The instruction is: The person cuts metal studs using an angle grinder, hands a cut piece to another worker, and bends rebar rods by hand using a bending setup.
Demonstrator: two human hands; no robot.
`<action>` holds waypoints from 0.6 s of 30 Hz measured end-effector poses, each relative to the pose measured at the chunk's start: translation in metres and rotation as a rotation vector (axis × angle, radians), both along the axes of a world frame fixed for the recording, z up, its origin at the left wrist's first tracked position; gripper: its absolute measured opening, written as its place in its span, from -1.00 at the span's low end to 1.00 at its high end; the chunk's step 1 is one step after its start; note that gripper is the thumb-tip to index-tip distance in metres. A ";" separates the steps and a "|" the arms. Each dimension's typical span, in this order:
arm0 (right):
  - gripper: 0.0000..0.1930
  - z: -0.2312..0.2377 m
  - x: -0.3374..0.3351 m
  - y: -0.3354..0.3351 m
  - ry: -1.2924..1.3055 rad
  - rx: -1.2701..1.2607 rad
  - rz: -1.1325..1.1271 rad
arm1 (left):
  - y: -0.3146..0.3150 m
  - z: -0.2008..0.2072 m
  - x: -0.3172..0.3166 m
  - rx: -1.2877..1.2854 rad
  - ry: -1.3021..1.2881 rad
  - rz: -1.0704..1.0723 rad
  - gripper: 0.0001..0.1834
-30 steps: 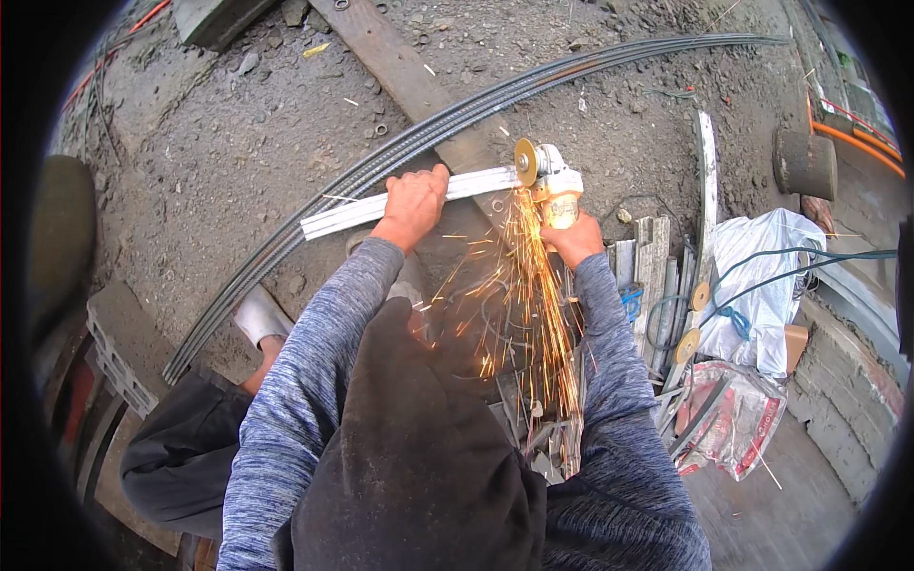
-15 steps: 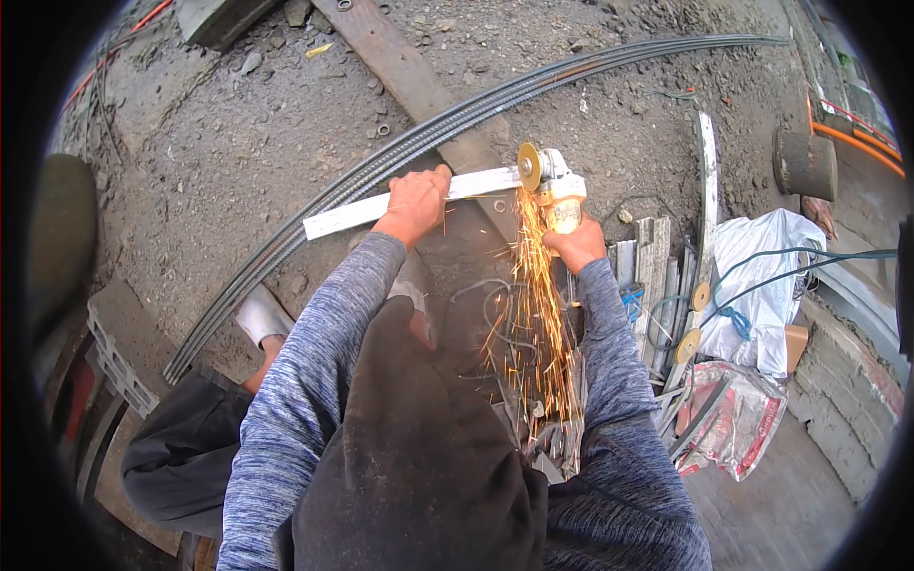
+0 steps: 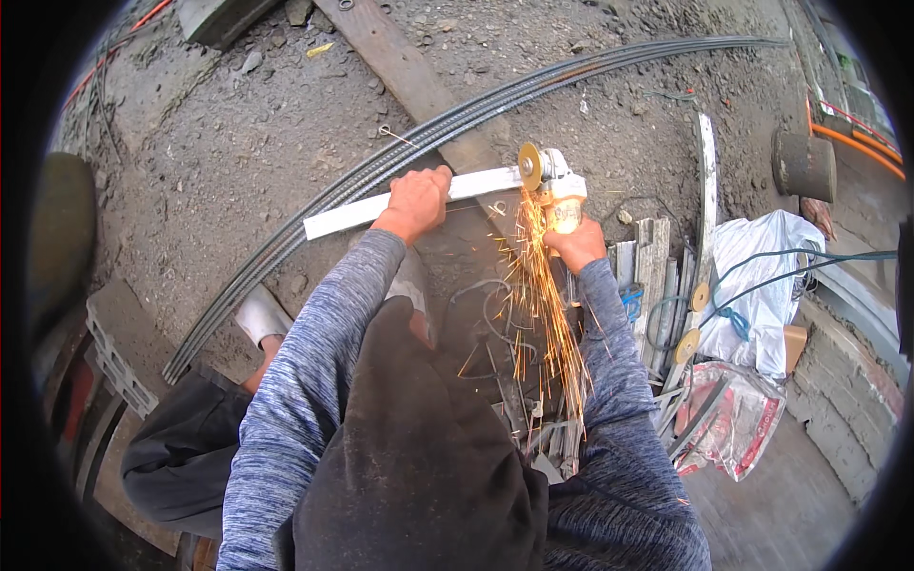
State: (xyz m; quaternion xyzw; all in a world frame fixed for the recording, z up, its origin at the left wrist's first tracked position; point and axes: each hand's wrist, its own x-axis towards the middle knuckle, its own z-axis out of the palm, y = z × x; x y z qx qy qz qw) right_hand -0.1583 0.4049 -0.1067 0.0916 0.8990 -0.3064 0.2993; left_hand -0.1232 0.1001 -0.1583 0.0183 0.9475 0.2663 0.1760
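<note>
My left hand is closed over a long white metal bar, pressing it down near its middle. The bar lies tilted across a bundle of rebar and a wooden plank. In my right hand is an angle grinder, my fingers wrapped round its body. Its yellowish cutting disc meets the bar's right end. From that contact a stream of orange sparks sprays down toward me, between my forearms. How deep the cut goes is hidden by the disc.
The curved rebar bundle crosses the ground beyond my hands, over a wooden plank. To the right lie metal strips, two spare discs, a white sack and green cords. A hollow block sits at left.
The sparks have shifted shape, fanning slightly more toward my right forearm, and a few bright streaks now fly elsewhere. My hands, the grinder and the bar hold nearly the same places.
</note>
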 end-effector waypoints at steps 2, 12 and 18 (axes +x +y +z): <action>-0.53 0.000 0.003 0.002 0.010 -0.023 0.004 | -0.002 0.002 0.000 0.001 0.000 -0.009 -0.84; -0.55 -0.005 0.003 0.007 -0.017 0.014 -0.007 | -0.001 -0.008 0.001 0.030 0.003 -0.024 -0.81; -0.58 -0.005 0.006 0.009 -0.015 -0.206 -0.067 | -0.002 -0.008 -0.002 0.045 -0.009 -0.042 -0.79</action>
